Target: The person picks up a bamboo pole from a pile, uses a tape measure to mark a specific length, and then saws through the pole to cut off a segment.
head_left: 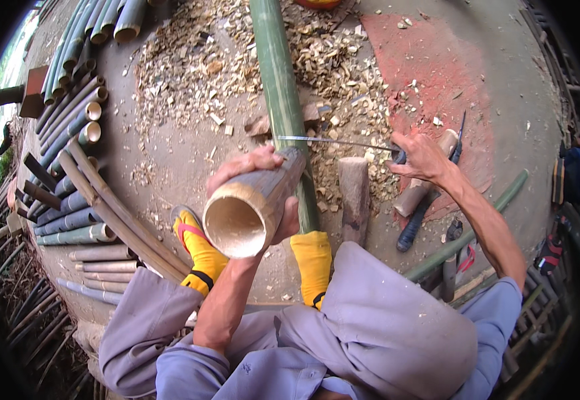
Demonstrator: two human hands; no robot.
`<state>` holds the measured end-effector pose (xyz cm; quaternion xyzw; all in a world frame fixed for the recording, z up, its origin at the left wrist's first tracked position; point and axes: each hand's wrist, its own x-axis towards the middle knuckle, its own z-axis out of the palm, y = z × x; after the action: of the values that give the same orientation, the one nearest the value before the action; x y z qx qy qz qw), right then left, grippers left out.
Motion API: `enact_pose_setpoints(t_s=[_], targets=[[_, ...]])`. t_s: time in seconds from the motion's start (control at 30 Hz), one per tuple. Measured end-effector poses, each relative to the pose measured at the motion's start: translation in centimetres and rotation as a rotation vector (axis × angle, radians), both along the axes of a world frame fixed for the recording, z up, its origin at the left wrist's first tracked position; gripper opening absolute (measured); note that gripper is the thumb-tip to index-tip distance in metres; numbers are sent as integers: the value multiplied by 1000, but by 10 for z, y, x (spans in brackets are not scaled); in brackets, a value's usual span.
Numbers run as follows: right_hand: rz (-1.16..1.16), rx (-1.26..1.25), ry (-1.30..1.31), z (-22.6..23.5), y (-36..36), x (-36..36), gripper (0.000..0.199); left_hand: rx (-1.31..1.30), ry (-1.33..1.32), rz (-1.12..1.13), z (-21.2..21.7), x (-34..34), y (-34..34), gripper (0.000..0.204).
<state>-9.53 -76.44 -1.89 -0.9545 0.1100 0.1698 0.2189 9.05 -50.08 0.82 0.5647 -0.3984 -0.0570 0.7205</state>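
Note:
My left hand [242, 167] is wrapped round a short, wide bamboo tube [270, 183]. The tube's pale hollow end tilts up toward me, and its far, darker end rests by a long green bamboo pole [275, 67]. In my right hand [426, 160], the fingers are closed round the dark handle of a thin saw [340, 141]. Its narrow metal blade reaches left across the tube's far end; whether its edge touches the bamboo I cannot tell. The pole runs away from me between my feet in yellow socks [311, 263].
Wood chips [190, 73] litter the ground around the pole. A wooden post [354, 193] stands right of it. Near my right forearm lie a black-handled blade [413, 227], a pale wooden piece [413, 193] and a thin green pole [476, 230]. Cut bamboo lengths [76, 230] are stacked left.

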Motion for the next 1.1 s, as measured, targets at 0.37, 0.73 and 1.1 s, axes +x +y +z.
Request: enact_pose_setpoints(t_s=[0.37,0.73,1.1], targets=[[216,-293,215,11,-41,-32,27,48,9,8,4,0,4,66],[-6,-210,63,6,-1,-72,34,40,188,30,6,6,-11,65],[-1030,-23,-404,14,126,-144,58,599,395,-184,-25,-16,-149,71]])
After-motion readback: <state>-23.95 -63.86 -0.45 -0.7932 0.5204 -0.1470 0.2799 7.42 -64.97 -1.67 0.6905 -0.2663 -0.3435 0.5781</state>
